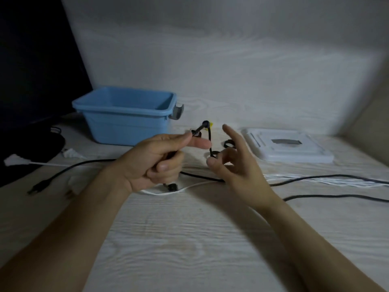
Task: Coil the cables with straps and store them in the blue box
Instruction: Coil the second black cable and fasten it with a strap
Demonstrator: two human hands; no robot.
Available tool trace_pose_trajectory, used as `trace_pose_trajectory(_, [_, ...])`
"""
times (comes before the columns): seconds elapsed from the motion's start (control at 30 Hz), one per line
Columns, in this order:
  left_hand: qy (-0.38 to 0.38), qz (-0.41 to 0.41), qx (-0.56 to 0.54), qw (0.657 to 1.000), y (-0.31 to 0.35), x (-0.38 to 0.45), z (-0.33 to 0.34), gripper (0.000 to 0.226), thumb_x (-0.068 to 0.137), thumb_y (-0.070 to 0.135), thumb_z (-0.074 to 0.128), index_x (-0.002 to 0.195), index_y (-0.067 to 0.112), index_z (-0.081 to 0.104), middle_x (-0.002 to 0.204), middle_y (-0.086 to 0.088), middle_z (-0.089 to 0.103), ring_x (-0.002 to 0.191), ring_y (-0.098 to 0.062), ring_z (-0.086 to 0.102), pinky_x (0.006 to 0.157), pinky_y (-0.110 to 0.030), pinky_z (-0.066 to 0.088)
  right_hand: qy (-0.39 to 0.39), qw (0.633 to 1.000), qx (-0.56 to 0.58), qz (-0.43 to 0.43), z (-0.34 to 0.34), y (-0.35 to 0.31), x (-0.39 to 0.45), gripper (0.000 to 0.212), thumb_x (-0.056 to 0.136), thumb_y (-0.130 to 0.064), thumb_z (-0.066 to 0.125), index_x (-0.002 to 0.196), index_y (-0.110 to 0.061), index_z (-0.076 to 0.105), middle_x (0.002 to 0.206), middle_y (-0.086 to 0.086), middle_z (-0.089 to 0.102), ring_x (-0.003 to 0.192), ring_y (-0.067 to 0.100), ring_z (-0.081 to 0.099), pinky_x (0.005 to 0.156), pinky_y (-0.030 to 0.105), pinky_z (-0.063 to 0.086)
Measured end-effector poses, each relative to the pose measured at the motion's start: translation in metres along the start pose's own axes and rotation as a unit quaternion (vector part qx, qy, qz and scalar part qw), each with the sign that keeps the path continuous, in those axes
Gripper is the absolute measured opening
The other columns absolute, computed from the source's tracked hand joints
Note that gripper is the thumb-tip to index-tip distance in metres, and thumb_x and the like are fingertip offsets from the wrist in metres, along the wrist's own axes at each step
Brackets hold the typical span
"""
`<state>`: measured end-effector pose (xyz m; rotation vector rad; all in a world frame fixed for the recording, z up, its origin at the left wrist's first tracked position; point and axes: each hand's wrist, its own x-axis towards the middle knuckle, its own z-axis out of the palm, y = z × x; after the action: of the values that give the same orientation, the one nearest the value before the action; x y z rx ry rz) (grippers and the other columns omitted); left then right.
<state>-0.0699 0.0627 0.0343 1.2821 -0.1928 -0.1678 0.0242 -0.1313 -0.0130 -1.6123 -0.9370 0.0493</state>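
My left hand (160,161) is closed around a thin black cable (208,135), which loops up past my thumb and curves down toward my right hand (233,163). The right thumb and a bent finger pinch the cable's lower stretch, with the other fingers spread. The cable's plug end (172,187) hangs below my left fist. The blue box (126,114) stands open at the back left, with nothing visible inside it. A black strap ring (228,143) lies on the table just behind my right hand.
The box's white lid (288,146) lies flat at the back right. A long black cable (328,177), white cables (336,182) and another black cable (336,196) trail off to the right. A black plug (40,186) and white plug (71,153) lie left. A dark screen (35,60) stands far left.
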Motion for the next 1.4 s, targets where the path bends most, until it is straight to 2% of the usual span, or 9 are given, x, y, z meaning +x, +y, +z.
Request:
trace_pose_trajectory(0.13, [-0.052,-0.048,0.079,0.994,-0.002,-0.001,0.002,0.040,0.099,0.031,0.046,0.116,0.003,0.068,0.036,0.004,0.036,0.028,-0.004,0.020,0.034,-0.020,0.014,0.056,0.989,-0.096,-0.098,0.003,-0.004,0.000,0.065,0.089,-0.035,0.071,0.146,-0.037,0.039,0.100,0.002,0.045,0.096,0.020,0.048,0.087,0.030,0.048])
trace_pose_trajectory(0.27, [-0.052,-0.107,0.215,0.969,-0.002,-0.003,0.007,0.047,0.095,0.047,0.052,0.102,0.006,0.074,0.043,0.001,0.038,0.032,-0.007,0.022,0.038,-0.028,0.013,0.031,0.980,-0.174,-0.095,-0.007,0.000,0.005,0.015,0.091,-0.043,0.062,0.098,-0.030,0.063,0.118,0.007,0.052,0.122,0.014,0.047,0.099,0.015,0.035])
trace_pose_trajectory(0.5, [0.095,-0.006,0.075,0.993,0.003,-0.002,-0.004,0.040,0.095,0.040,0.046,0.064,0.016,0.047,0.044,0.004,0.026,0.034,-0.008,0.020,0.035,-0.019,0.017,0.228,0.973,-0.001,-0.044,-0.023,-0.021,0.004,0.032,0.093,-0.036,0.054,0.078,-0.009,0.059,0.061,-0.007,0.065,0.056,0.011,0.062,0.061,0.017,0.048])
trace_pose_trajectory(0.7, [0.126,0.146,-0.233,0.953,0.006,0.004,-0.013,0.040,0.097,0.035,0.036,0.063,0.020,0.050,0.045,0.009,0.028,0.033,-0.006,0.016,0.032,-0.022,0.017,0.018,0.993,0.113,-0.013,-0.023,-0.019,0.001,0.024,0.086,-0.014,0.072,0.106,-0.007,0.061,0.067,0.008,0.046,0.056,0.014,0.042,0.052,0.018,0.039])
trace_pose_trajectory(0.9, [0.158,0.204,-0.284,0.923,0.007,0.003,-0.019,0.043,0.103,0.030,0.027,0.100,0.007,0.063,0.059,0.007,0.032,0.043,-0.007,0.027,0.041,-0.020,0.026,-0.104,0.990,-0.044,0.084,-0.026,-0.014,-0.002,0.033,0.092,-0.039,0.057,0.082,-0.007,0.060,0.063,0.005,0.062,0.064,0.022,0.058,0.071,0.042,0.048])
trace_pose_trajectory(1.03, [0.185,0.205,-0.274,0.921,0.005,0.005,-0.016,0.039,0.101,0.026,0.032,0.121,0.004,0.058,0.065,0.005,0.035,0.051,-0.009,0.030,0.047,-0.022,0.032,-0.171,0.976,0.051,0.129,-0.016,-0.015,-0.008,0.024,0.096,-0.027,0.055,0.098,-0.004,0.059,0.078,0.009,0.068,0.073,0.025,0.065,0.076,0.038,0.051])
trace_pose_trajectory(1.2, [0.191,0.216,-0.127,0.949,0.002,0.009,-0.011,0.030,0.093,0.010,0.041,0.115,0.003,0.061,0.075,0.002,0.057,0.070,-0.011,0.057,0.070,-0.022,0.049,-0.233,0.961,-0.142,0.053,-0.001,-0.011,-0.014,0.030,0.101,-0.009,0.050,0.125,-0.021,0.065,0.067,-0.015,0.063,0.057,0.000,0.052,0.062,0.014,0.040])
trace_pose_trajectory(1.3, [0.193,0.210,0.079,0.955,-0.009,0.012,0.001,0.031,0.098,-0.006,0.036,0.114,0.002,0.061,0.076,0.001,0.064,0.073,-0.013,0.063,0.074,-0.024,0.052,-0.219,0.937,-0.269,-0.044,0.004,-0.013,-0.016,0.030,0.093,-0.009,0.053,0.112,-0.023,0.071,0.066,-0.011,0.061,0.060,0.007,0.053,0.061,0.022,0.042])
trace_pose_trajectory(1.4, [0.198,0.200,0.314,0.907,-0.025,0.018,0.012,0.031,0.099,-0.009,0.039,0.116,0.005,0.061,0.078,0.000,0.065,0.073,-0.011,0.064,0.074,-0.022,0.052,-0.209,0.931,-0.288,-0.084,0.005,-0.015,-0.016,0.018,0.092,-0.014,0.057,0.096,-0.020,0.074,0.056,-0.009,0.054,0.051,0.007,0.046,0.056,0.018,0.035])
